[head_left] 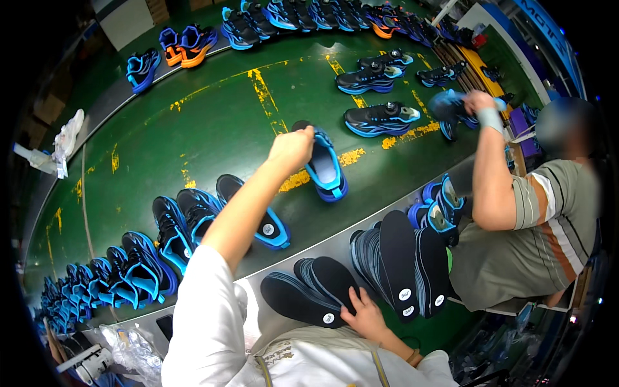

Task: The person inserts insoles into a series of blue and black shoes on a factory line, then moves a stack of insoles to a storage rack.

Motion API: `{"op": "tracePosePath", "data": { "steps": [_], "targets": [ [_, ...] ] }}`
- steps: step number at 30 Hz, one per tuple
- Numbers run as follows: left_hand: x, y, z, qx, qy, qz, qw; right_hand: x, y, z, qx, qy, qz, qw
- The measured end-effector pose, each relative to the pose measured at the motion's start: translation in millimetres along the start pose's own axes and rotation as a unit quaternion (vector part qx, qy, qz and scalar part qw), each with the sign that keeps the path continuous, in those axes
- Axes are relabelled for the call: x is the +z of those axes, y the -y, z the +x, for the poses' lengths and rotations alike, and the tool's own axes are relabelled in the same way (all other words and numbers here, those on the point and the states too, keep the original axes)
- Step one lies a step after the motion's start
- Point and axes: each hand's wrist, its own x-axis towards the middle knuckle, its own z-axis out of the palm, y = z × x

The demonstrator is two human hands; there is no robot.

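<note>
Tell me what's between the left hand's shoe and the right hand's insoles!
Just bare green tabletop and a grey metal edge lie between that shoe and those insoles, in the head view.

A white shoe [67,137] is seen between nine and ten o'clock, two orange-soled shoes [198,45] near eleven, clear plastic [133,353] between seven and eight.

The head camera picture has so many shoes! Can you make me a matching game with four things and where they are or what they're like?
Things:
1. left hand
2. right hand
3. white shoe
4. work surface

Clues:
A. near the picture's left edge
B. green with worn yellow marks
C. touching black insoles
D. holding a black-and-blue shoe

Pairs: 1-D, 2-C, 3-A, 4-B
</note>
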Motion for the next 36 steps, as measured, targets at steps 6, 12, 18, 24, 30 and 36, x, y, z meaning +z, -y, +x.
{"op": "tracePosePath", "data": {
  "steps": [6, 12, 18, 24, 30, 36],
  "targets": [
    [-12, 22, -72, -0.133, 0.076, -0.063, 0.986, -79, 45, 53, -0.167, -0.114, 0.119, 0.972],
    [-5, 41, -96, -0.206, 0.066, -0.15, 0.965, -121, 76, 173, -0.006, 0.154, 0.197, 0.968],
    [5, 50, -97, -0.187, 0.098, -0.227, 0.951, -37, 76, 242, -0.175, 0.049, -0.068, 0.981],
    [9, 50, -98, -0.148, 0.091, -0.196, 0.965, -21, 81, 232, -0.233, -0.029, -0.162, 0.958],
    [0, 42, -95, -0.24, 0.091, -0.22, 0.941, -54, 82, 241, -0.162, 0.189, -0.186, 0.951],
    [5, 44, -95, -0.233, 0.097, -0.246, 0.936, -24, 65, 251, -0.259, 0.129, -0.186, 0.939]
  ]
}}
